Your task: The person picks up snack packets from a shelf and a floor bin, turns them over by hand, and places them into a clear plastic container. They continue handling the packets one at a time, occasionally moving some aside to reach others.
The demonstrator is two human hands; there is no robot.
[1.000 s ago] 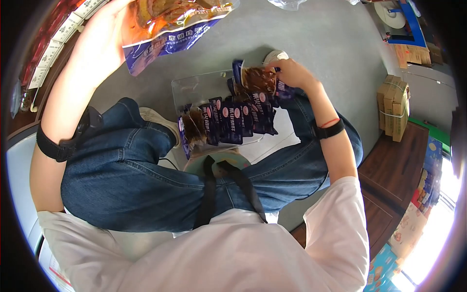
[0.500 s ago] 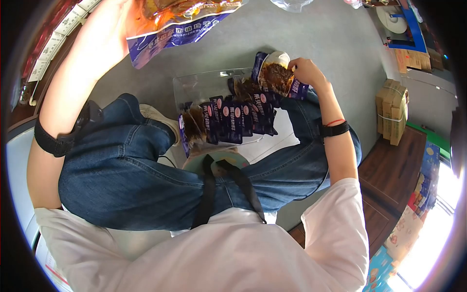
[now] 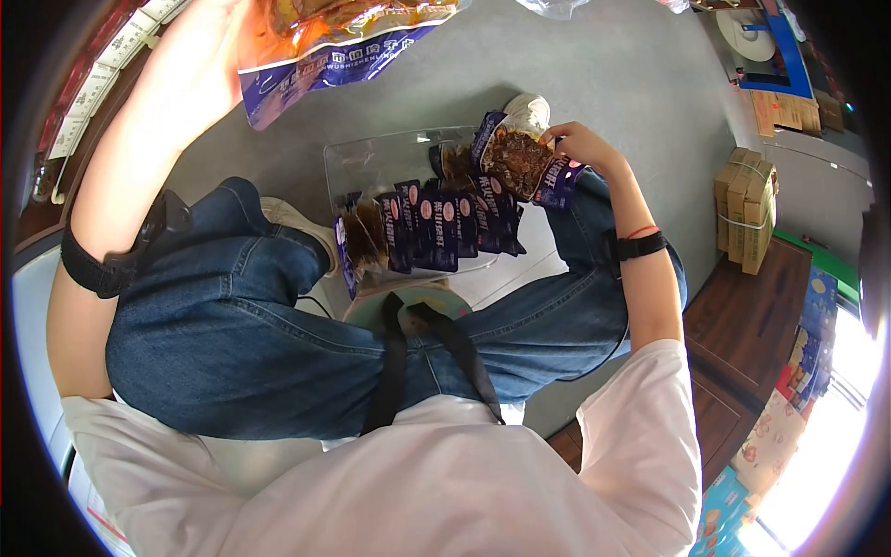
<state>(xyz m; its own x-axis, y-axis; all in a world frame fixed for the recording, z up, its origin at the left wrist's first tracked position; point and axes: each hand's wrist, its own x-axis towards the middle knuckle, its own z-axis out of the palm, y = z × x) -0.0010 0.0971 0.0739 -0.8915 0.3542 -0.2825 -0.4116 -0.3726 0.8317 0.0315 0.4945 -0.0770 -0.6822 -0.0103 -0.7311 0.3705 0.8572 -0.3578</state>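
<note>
At the top left, my left hand (image 3: 209,51) grips a large purple-edged packet (image 3: 343,60) with orange-brown food behind a clear window; the frame's top edge cuts it off. My right hand (image 3: 577,144) pinches the upper right corner of a smaller purple packet (image 3: 520,160) with dark brown food inside. This packet is tilted above the right end of a clear plastic bin (image 3: 348,160). Several purple packets (image 3: 429,226) stand in a row in the bin, between my legs. One at the row's left end (image 3: 365,237) shows its brown contents.
Tied flat cartons (image 3: 745,209) stand at the right, beside a dark wooden cabinet (image 3: 742,325). A blue-framed item with a white disc (image 3: 749,39) is at the top right. Red and white packages (image 3: 88,102) line the upper left. My shoe (image 3: 529,110) is behind the bin.
My right hand has moved slightly left and down with its packet, which now hangs closer to the row in the bin. My left hand and the large packet have barely shifted.
</note>
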